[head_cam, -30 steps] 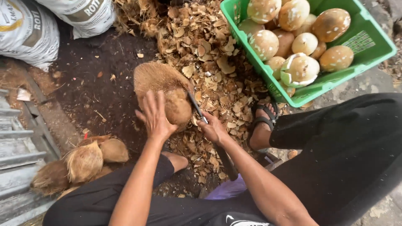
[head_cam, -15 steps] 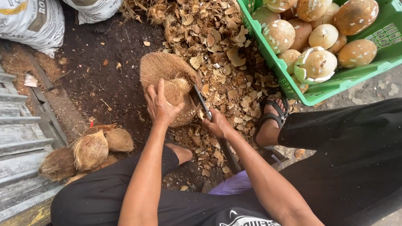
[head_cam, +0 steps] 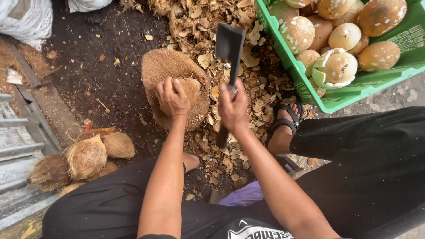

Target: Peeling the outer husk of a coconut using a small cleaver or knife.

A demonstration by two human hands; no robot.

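While the left hand (head_cam: 172, 98) is pressing down with fingers curled over a husked coconut (head_cam: 191, 88) sitting on a round fibrous block (head_cam: 170, 68), the right hand (head_cam: 232, 108) is gripping the dark handle of a cleaver (head_cam: 229, 46), fingers wrapped tight, its blade raised above the shell chips (head_cam: 261, 84). A green crate (head_cam: 354, 95) is holding peeled coconuts (head_cam: 336, 66) to the right; 3 unhusked coconuts (head_cam: 86, 157) are lying at left.

Bare forearms, black trousers, a black shirt (white print at the hem), black strapped sandals (head_cam: 287, 116)
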